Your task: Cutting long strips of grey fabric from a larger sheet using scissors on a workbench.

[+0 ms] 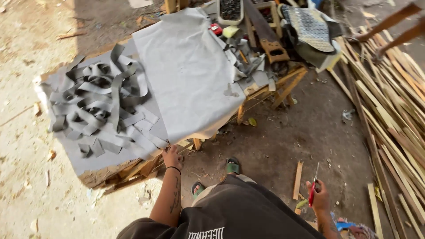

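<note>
While the left hand point(171, 156) pinches the near edge of the grey sheet point(188, 71) on the table point(265, 90), the right hand point(319, 198) grips red-handled scissors point(313, 186). The sheet looks light and floppy, best held at its edge.

A bare dirt floor point(283, 132), strewn with wood chips and scraps, lies under bright daylight at the left and shade elsewhere. A rough wooden workbench point(274, 88) stands in the middle, cluttered at its far end, where a handsaw point(268, 37) lies. Long wooden slats point(389, 110) are piled along the right side.
</note>
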